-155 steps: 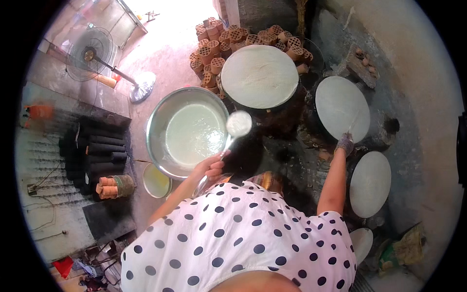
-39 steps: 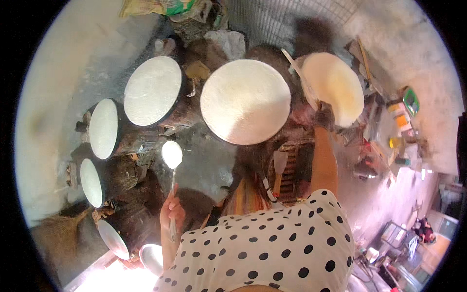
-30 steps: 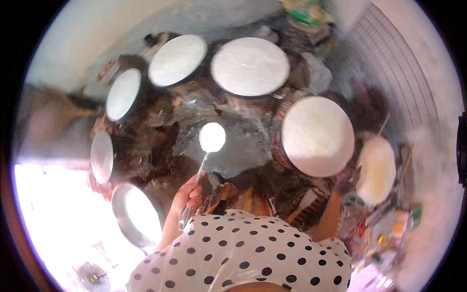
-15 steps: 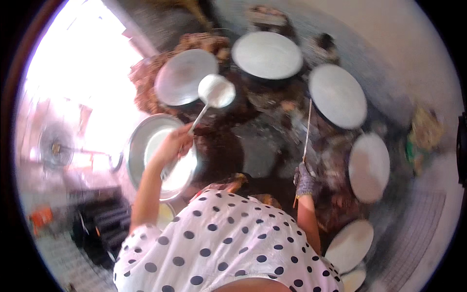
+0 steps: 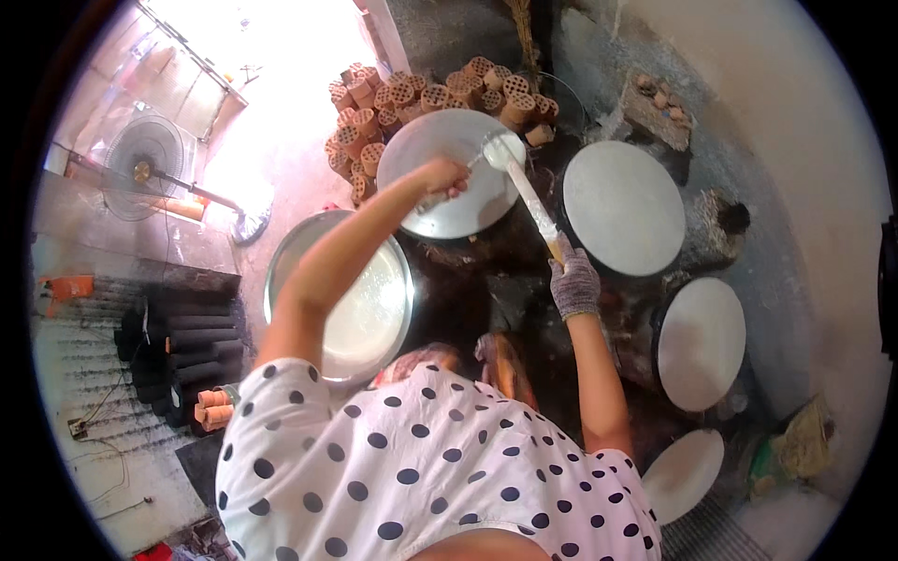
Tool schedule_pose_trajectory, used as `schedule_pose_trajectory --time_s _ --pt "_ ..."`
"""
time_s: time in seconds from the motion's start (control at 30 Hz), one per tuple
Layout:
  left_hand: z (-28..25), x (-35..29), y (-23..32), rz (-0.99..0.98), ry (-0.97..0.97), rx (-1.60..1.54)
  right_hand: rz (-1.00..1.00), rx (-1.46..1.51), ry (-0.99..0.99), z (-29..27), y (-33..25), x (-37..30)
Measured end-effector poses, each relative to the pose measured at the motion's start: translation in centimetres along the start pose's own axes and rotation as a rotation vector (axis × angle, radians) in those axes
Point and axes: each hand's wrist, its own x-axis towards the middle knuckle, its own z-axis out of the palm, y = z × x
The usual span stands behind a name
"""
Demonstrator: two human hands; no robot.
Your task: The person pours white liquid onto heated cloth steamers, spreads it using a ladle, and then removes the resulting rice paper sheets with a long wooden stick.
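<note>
My left hand [image 5: 443, 178] is closed round the handle of a ladle [image 5: 499, 152] whose bowl is coated with white liquid. Below that hand lies a large round silver lid [image 5: 402, 201], partly covered by my forearm. My right hand [image 5: 574, 283], in a grey knitted glove, grips a long flat stick [image 5: 533, 208] smeared with white. The stick's far end meets the ladle bowl over the lid's right edge; whether they touch I cannot tell. Under my left forearm stands a wide metal basin [image 5: 409, 290] holding milky white liquid.
Round white-topped pans [image 5: 625, 208] curve down the right side. Perforated clay-coloured briquettes [image 5: 402, 91] are piled behind the lid. A standing fan [image 5: 145, 170] and black cylinders [image 5: 201, 351] are at left. A sack [image 5: 800, 444] lies by the right wall. My feet show below.
My left hand has carried the ladle from over the basin's edge to above the silver lid. My right hand has moved up, its stick now slanting left to the ladle. The whole view has shifted.
</note>
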Motion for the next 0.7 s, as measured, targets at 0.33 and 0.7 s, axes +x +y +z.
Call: schedule_pose_trajectory --time_s 0.33,0.7 --pt "-1.7 5.9 -2.9 0.133 0.222 0.171 0.033 0.229 0.144 10.2 1.3 6.6" --pt "-11.1 1.3 -4.9 0.456 0.837 0.788 0.346 0.887 0.071 17.0 -8.0 10.5"
